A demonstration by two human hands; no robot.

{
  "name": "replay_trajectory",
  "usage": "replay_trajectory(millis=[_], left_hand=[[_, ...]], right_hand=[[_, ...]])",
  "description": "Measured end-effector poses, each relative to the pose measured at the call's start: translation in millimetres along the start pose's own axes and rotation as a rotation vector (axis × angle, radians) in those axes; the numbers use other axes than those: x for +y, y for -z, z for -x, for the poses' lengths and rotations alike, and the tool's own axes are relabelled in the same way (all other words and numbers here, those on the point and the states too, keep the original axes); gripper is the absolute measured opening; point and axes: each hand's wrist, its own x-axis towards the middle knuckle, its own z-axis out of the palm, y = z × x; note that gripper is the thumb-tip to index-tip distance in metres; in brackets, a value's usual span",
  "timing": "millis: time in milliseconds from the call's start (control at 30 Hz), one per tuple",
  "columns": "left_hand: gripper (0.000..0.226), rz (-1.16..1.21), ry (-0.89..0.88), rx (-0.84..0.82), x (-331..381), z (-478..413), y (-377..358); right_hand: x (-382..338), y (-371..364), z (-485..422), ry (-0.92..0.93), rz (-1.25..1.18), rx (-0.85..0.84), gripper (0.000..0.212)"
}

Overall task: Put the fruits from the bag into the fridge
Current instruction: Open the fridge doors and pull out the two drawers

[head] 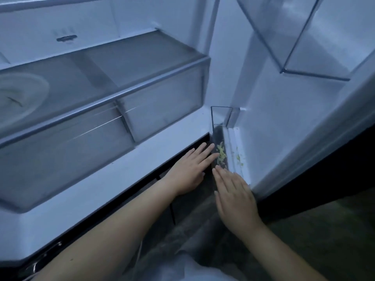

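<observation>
Left hand point(190, 169) and right hand point(235, 197) hover flat, fingers straight, empty, near the fridge point(121, 171) sill; best fetch fruit now, then slide that drawer point(162, 110) open

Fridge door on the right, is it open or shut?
Open: the fridge door stands swung out, showing its inner lining and clear door bin.

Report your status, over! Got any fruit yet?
Both open, empty: left grip, right grip, low at the fridge front. No fruit in view. Some yellow-green bits near the grips; drawer shut, nothing blocking it.
</observation>
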Motion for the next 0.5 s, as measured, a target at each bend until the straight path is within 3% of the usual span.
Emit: replay_trajectory(millis=[133, 500], left_hand=[[0.071, 0.033, -0.040, 0.022, 23, -12, -8], [0.063, 0.041, -0.053, 0.043, 88, -52, -27]], right_hand=[[28, 6, 17, 0.012, -0.117, 0.027, 0.051], [121, 5, 56, 0.020, -0.356, 0.303, 0.039]])
